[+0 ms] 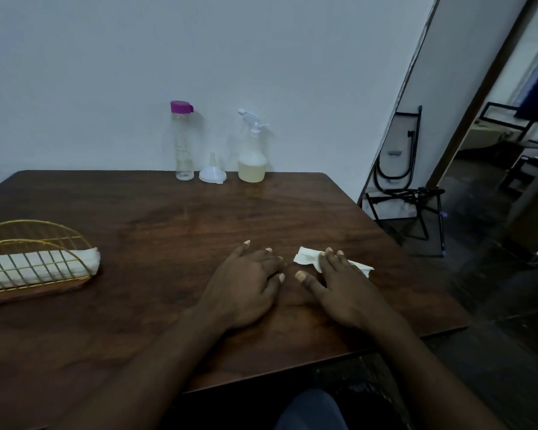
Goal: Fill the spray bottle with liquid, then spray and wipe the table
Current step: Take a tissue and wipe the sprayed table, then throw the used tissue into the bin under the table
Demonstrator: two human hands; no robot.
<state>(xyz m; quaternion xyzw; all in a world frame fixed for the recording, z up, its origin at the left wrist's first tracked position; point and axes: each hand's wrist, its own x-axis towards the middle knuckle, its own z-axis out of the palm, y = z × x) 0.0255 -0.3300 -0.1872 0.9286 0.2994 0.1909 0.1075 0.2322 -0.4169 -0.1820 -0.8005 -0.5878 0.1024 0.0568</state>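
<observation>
Fig. — Head view, late stage of the task. The spray bottle (251, 156) stands upright at the far edge of the table (137, 321), against the wall, trigger head fitted, pale yellow liquid in approx. its lower third. Just left of it a small funnel (212, 174) sits mouth-down, and left of that a clear bottle (184, 144) w/ purple cap, nearly empty. We judge the filling step done.

The left hand (249, 283) lies palm-down near the table's middle, fingers (263, 259) relaxed and slightly spread, holding nothing. The right hand (345, 287), just beside it, lies flat on a white tissue (306, 257), fingers (331, 259) straight and pressing it to the wood; no pinch. We read this as the wiping step, in hand or near its end. Whether spray has landed we cannot tell — no droplets show on the wood.

Surface: dark wood-grain, w/ a faint sheen. At left, a gold wire napkin holder (35, 240) w/ folded white napkins. Room: plain pale wall; at right, a folded black chair (401, 156) and an open doorway to a dim room.
</observation>
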